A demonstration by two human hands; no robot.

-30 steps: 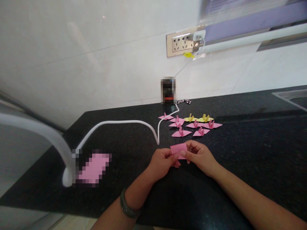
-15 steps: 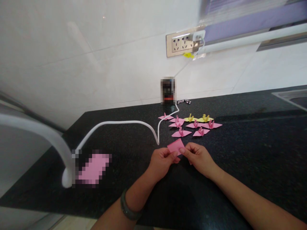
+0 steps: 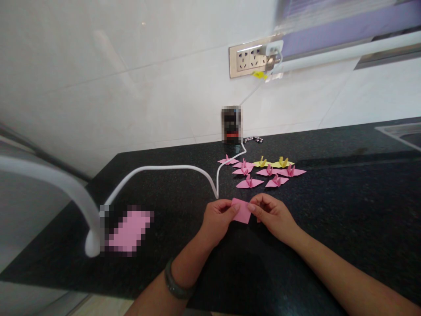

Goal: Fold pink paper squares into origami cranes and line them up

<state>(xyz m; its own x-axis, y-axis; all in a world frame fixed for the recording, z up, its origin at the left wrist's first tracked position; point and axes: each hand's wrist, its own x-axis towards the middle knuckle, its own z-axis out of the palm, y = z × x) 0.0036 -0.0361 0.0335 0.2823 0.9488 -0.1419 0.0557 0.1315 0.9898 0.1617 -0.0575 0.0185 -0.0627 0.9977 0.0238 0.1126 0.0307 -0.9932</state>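
A small pink square of folded origami paper (image 3: 242,211) is held between my hands, a little above the dark counter. My left hand (image 3: 219,219) pinches its left edge, the thumb lying on top. At its upper right corner, the thumb and fingers of my right hand (image 3: 271,215) are closed on the paper. Just beyond my hands stand several pink paper cranes (image 3: 250,182) and two yellow paper cranes (image 3: 282,163), their wings spread.
A blurred-out pink stack (image 3: 130,232) lies at the left beside a white curved stand (image 3: 94,241). A white cable (image 3: 171,167) crosses the black counter (image 3: 329,219). A pixelated device (image 3: 231,125) leans on the wall beneath a socket panel (image 3: 246,60).
The pink paper has turned and dropped slightly, so its square face shows more fully. My right hand has shifted to the paper's upper right corner; the left thumb lies higher on it.
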